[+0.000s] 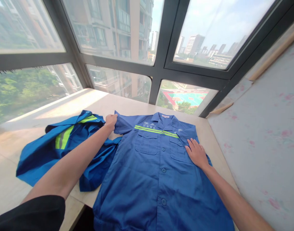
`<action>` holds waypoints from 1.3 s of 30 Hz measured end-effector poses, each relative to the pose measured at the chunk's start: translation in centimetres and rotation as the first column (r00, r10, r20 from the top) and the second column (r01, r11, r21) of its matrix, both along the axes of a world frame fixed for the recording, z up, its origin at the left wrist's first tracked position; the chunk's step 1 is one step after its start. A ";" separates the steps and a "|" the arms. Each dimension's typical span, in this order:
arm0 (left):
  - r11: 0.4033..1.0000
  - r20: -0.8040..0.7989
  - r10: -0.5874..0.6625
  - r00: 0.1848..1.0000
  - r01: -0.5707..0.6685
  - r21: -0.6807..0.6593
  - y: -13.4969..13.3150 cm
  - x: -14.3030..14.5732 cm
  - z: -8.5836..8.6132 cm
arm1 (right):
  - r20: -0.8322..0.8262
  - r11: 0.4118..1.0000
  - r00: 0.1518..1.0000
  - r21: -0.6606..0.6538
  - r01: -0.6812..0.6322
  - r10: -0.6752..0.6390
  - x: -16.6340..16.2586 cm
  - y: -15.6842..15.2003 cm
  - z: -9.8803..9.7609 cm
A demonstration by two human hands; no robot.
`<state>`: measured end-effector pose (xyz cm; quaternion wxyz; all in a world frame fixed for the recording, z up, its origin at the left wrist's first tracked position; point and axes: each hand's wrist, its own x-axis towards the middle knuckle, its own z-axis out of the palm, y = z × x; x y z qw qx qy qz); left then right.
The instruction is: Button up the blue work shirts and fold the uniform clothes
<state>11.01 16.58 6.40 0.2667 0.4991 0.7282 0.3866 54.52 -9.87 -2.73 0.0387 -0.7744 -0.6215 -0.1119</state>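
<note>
A blue short-sleeved work shirt [142, 173] lies spread face up, its collar toward the window and its buttons done down the middle. A yellow-green stripe runs across the chest, above two flap pockets. My left hand [111, 121] pinches the cuff of the sleeve on the left and holds it out sideways. On the right side of the chest, my right hand [197, 153] rests flat with its fingers apart, near the pocket there. The sleeve on the right is folded over at the shoulder and partly hidden.
To the left, a second blue garment [40, 154] with reflective yellow-green bands lies crumpled beneath my left arm. A pale stone ledge [127, 104] bears both garments. Dark-framed windows [157, 70] stand behind it, and a flowered wall [262, 141] closes off the right side.
</note>
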 end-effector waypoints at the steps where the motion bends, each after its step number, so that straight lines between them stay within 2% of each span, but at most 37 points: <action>1: 1.000 -0.012 -0.018 1.000 0.018 0.006 -0.2 0.5 0.4 | 0.004 1.000 1.000 0.001 -0.001 0.001 0.0 0.0 -0.1; 5: 0.986 -0.089 -0.142 0.986 0.148 0.073 -1.5 3.2 2.3 | 0.026 1.000 1.000 0.003 -0.003 0.003 0.0 0.1 -0.3; 7: 0.945 -0.206 -0.267 0.941 0.297 0.133 -2.8 4.6 3.3 | 0.037 1.000 0.999 -0.002 -0.003 0.003 0.0 0.1 -0.3; 8: 0.901 -0.298 -0.349 0.888 0.405 0.153 -3.5 5.3 3.7 | 0.042 1.000 0.999 -0.003 -0.004 0.004 0.0 0.1 -0.4; 9: 0.835 -0.402 -0.438 0.804 0.530 0.149 -4.3 5.9 4.0 | 0.046 1.000 0.999 -0.002 -0.005 0.006 0.0 0.2 -0.4; 12: 0.563 -0.608 -0.653 0.452 0.826 0.010 -6.7 7.6 3.8 | 0.059 1.000 0.998 0.010 -0.010 0.009 -0.1 0.1 -0.4; 14: 0.375 -0.625 -0.749 0.220 0.918 -0.126 -8.0 8.5 3.1 | 0.071 1.000 0.997 0.019 -0.013 0.012 -0.2 0.1 -0.4; 15: 0.304 -0.614 -0.778 0.131 0.934 -0.186 -8.4 8.8 2.7 | 0.076 1.000 0.997 0.025 -0.016 0.014 -0.3 0.1 -0.4; 16: 0.266 -0.599 -0.797 0.076 0.935 -0.235 -8.6 9.0 2.3 | 0.079 0.999 0.997 0.030 -0.019 0.017 -0.3 0.0 -0.3; 17: 0.259 -0.588 -0.807 0.051 0.926 -0.274 -8.6 9.1 1.9 | 0.082 0.999 0.996 0.036 -0.023 0.020 -0.3 0.0 -0.3; 18: 0.284 -0.583 -0.810 0.061 0.911 -0.299 -8.5 9.2 1.5 | 0.084 0.999 0.996 0.042 -0.025 0.021 -0.3 0.0 -0.3; 22: 0.483 -0.601 -0.768 0.222 0.816 -0.316 -6.6 8.6 0.4 | 0.089 0.998 0.996 0.055 -0.032 0.027 -0.4 -0.1 -0.4; 25: 0.586 -0.617 -0.726 0.304 0.742 -0.325 -5.0 8.2 -0.7 | 0.073 0.998 0.997 0.055 -0.027 0.023 -0.4 -0.1 -0.4; 27: 0.632 -0.618 -0.708 0.343 0.699 -0.335 -4.4 8.3 -1.6 | 0.058 0.998 0.998 0.056 -0.022 0.018 -0.4 -0.1 -0.4; 29: 0.651 -0.612 -0.702 0.364 0.675 -0.347 -4.1 8.7 -2.7 | 0.045 0.998 0.999 0.058 -0.019 0.017 -0.5 -0.1 -0.4; 34: 0.637 -0.601 -0.719 0.349 0.677 -0.368 -4.2 9.8 -5.0 | 0.014 0.999 1.000 0.038 -0.009 0.008 -0.5 -0.3 -0.2; 39: 0.644 -0.640 -0.686 0.347 0.699 -0.311 -4.1 9.6 -5.6 | -0.034 1.000 0.999 0.012 0.005 -0.005 -0.2 -0.2 0.2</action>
